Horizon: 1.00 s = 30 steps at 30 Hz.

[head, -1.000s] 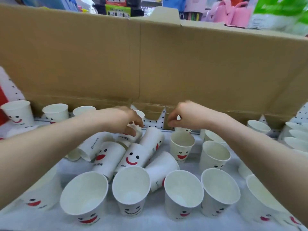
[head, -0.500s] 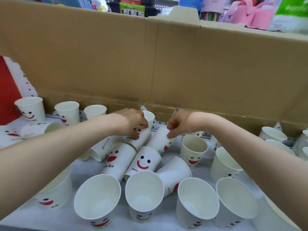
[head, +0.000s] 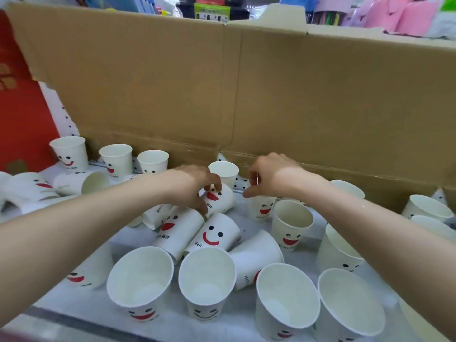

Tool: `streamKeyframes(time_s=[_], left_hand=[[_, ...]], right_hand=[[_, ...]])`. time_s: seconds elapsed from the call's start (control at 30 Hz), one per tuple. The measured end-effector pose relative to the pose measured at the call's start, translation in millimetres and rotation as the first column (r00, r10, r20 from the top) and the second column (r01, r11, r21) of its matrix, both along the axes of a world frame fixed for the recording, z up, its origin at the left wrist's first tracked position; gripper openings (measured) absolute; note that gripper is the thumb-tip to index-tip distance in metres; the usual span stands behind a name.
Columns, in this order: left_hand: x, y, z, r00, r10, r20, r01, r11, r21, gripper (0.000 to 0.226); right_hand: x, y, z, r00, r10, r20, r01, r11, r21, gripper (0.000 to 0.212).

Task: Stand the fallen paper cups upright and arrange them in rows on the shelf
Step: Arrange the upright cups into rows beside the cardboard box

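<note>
White paper cups with red smiley faces cover the white shelf (head: pixel 81 308). My left hand (head: pixel 192 186) grips a tilted cup (head: pixel 220 201) near the back middle, thumb below and fingers on top. Just to the right, my right hand (head: pixel 269 177) pinches the rim of an upright cup (head: pixel 262 209). Between my arms lie several fallen cups, among them one (head: pixel 179 230), a second (head: pixel 214 236) and a third (head: pixel 255 257). Several upright cups form a front row, such as the left one (head: pixel 140 277) and its neighbour (head: pixel 206 275). Three upright cups (head: pixel 116 156) stand at the back left.
A tall cardboard wall (head: pixel 320 107) closes the back of the shelf. A red panel (head: pixel 19 119) borders the left side. More fallen cups (head: pixel 81 183) lie at the far left. Upright cups (head: pixel 427 208) crowd the right end. The shelf's front edge (head: pixel 74 324) runs along the bottom.
The cup under my right hand went from lying on its side to standing upright. My left hand has lifted its cup's rim end off the pile.
</note>
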<state>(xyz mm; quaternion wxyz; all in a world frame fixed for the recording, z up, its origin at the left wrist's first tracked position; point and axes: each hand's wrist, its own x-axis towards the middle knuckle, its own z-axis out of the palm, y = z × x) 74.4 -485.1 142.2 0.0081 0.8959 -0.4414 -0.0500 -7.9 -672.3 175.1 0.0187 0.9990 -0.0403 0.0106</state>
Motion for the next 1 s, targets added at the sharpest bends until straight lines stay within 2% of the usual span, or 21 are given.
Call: streamKeyframes(time_s=[0.13, 0.43, 0.63, 0.73, 0.8, 0.9, 1.0], left_hand=[[8.7, 19.9, 11.6, 0.999, 0.030, 0.019, -0.028, 0.998, -0.064, 0.045], [42.4, 48.8, 11.0, 0.999, 0.046, -0.011, -0.042, 0.969, 0.242, 0.051], [51.6, 60.3, 6.6, 0.998, -0.047, -0.041, 0.055, 0.972, 0.229, 0.040], [55.4, 68.0, 13.0, 0.996, -0.073, -0.052, 0.080, 0.985, 0.154, 0.028], [57.7, 74.9, 17.9, 0.995, -0.102, -0.023, 0.103, 0.994, 0.042, 0.020], [60.4, 78.1, 19.9, 0.988, -0.154, 0.020, 0.155, 0.980, -0.124, 0.011], [60.7, 70.9, 13.2, 0.983, -0.173, 0.064, 0.182, 0.969, -0.168, 0.006]], right_hand=[[13.8, 12.2, 6.4, 0.997, 0.003, 0.076, -0.010, 0.996, 0.090, 0.023], [33.7, 43.1, -16.0, 0.982, -0.101, -0.160, 0.128, 0.978, 0.165, 0.034], [37.1, 56.6, -13.3, 0.980, -0.078, -0.181, 0.135, 0.935, 0.329, 0.018], [29.2, 57.0, 1.4, 0.990, -0.020, -0.141, 0.074, 0.918, 0.389, 0.013], [19.1, 54.8, 14.5, 0.995, 0.030, -0.093, -0.002, 0.958, 0.286, 0.011], [7.5, 50.3, 22.6, 0.995, 0.100, -0.031, -0.099, 0.995, 0.033, 0.007], [3.3, 48.3, 14.5, 0.992, 0.120, -0.042, -0.124, 0.984, -0.127, 0.010]])
